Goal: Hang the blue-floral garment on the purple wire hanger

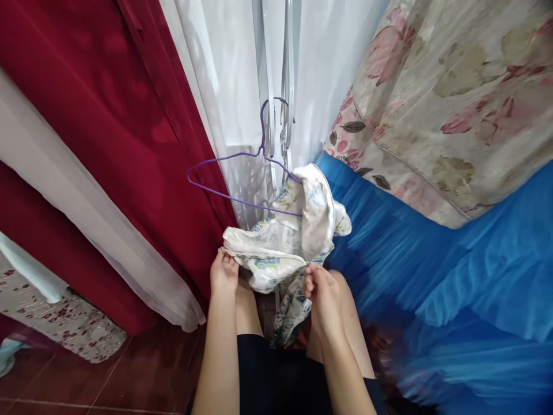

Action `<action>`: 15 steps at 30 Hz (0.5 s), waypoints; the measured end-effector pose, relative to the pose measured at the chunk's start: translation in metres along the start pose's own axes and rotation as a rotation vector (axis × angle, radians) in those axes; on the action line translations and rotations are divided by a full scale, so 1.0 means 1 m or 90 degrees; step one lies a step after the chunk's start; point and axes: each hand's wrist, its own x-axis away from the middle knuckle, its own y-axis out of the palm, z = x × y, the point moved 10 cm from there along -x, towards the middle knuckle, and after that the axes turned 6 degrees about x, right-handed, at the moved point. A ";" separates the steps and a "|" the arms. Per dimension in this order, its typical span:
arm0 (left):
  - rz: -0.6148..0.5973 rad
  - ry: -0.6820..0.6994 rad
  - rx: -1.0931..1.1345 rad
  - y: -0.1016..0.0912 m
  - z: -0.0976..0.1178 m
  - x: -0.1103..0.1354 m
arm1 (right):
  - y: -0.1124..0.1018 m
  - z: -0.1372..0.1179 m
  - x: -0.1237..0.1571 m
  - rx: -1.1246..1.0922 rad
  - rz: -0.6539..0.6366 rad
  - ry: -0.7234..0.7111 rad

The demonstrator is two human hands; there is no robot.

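Note:
A crumpled white garment with a pale floral print hangs partly over the right arm of a purple wire hanger. My left hand pinches the garment's left edge with closed fingers. My right hand grips its lower right part, fingers curled round the cloth. A strip of the same cloth dangles between my knees. The hanger's hook rises in front of a white sheer curtain.
A dark red curtain fills the left. A bed with a floral cover and blue ruffled skirt stands to the right. Red-brown floor tiles and a patterned mat lie lower left.

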 end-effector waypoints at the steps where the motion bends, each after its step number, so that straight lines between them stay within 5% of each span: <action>1: 0.012 -0.025 0.012 -0.009 -0.012 0.013 | -0.021 0.012 0.001 -0.045 0.062 0.021; 4: -0.040 -0.056 0.047 -0.005 -0.030 0.055 | -0.063 0.040 0.007 -0.076 0.144 0.057; 8: -0.248 -0.073 -0.008 0.053 -0.033 0.117 | -0.069 0.027 0.014 0.130 0.104 -0.011; 11: -0.336 -0.055 -0.131 0.088 -0.038 0.155 | -0.036 -0.007 0.025 0.232 -0.028 -0.095; 15: -0.414 0.037 -0.344 0.109 -0.044 0.178 | 0.020 -0.014 0.057 0.203 -0.345 -0.001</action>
